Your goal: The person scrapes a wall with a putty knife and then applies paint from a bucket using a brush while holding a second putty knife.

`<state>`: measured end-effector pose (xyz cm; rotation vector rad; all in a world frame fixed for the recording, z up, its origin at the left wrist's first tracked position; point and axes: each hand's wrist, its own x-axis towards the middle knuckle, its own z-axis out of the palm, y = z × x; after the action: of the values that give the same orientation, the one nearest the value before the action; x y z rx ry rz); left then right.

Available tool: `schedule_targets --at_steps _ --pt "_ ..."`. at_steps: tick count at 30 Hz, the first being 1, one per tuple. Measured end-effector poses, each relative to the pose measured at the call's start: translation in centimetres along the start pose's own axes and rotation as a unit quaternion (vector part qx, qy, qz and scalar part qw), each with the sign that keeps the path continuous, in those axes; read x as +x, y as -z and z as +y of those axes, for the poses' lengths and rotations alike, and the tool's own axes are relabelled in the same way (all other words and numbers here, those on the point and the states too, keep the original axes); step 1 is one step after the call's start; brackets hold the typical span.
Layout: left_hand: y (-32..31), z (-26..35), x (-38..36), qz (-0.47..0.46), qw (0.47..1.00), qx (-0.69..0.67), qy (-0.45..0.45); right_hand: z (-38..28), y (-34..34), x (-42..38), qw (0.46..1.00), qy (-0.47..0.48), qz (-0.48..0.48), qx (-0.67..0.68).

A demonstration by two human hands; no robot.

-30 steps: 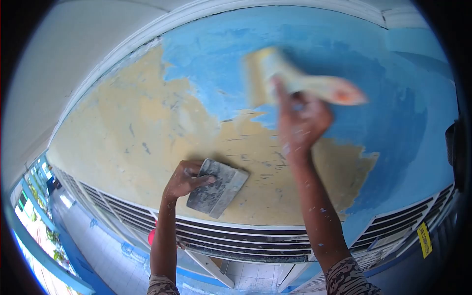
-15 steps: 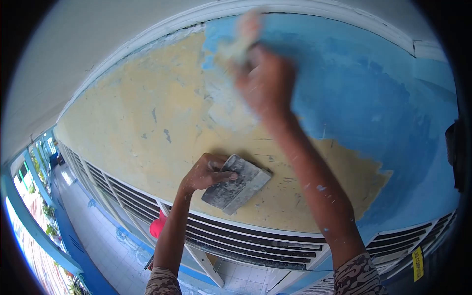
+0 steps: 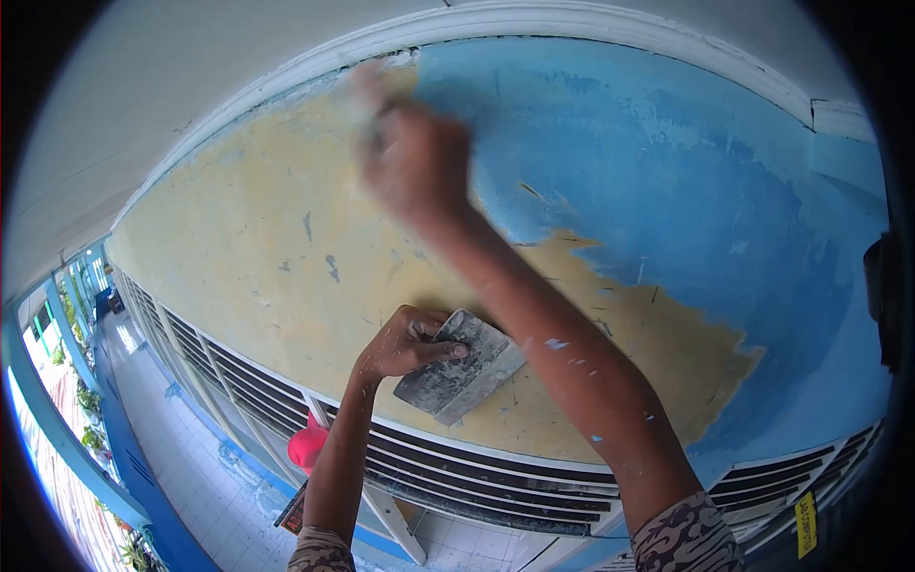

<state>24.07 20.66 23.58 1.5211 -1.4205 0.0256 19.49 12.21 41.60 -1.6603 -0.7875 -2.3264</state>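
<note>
My left hand point(image 3: 405, 345) is closed on a flat grey, paint-stained plate point(image 3: 460, 367), its thumb lying on top, close to the lower part of the wall. Higher up, my right hand point(image 3: 416, 157) is closed and blurred by motion, near the upper wall. It grips a tool whose shape is smeared. The wall shows a bare yellowish area point(image 3: 238, 219) on the left and blue paint point(image 3: 667, 191) on the right, with a ragged edge between them.
Louvred windows point(image 3: 486, 472) run below the wall, and white moulding point(image 3: 572, 19) borders its top. A person in a red cap point(image 3: 307, 443) is below on the left. A tiled walkway point(image 3: 181, 419) and a yellow sign point(image 3: 806, 524) also show.
My right hand has moved left and slightly down across the upper wall. My left hand and the plate have hardly moved. More of the red cap shows.
</note>
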Motion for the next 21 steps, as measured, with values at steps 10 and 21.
schedule_targets --at_steps 10,21 --pt "0.7 0.7 0.0 -0.024 0.998 0.024 0.048 1.8 4.6 3.0 0.964 0.128 0.134 -0.192" --pt "0.6 -0.9 -0.3 -0.018 0.998 0.015 0.051 6.6 11.1 2.9 0.984 -0.098 0.027 -0.149"
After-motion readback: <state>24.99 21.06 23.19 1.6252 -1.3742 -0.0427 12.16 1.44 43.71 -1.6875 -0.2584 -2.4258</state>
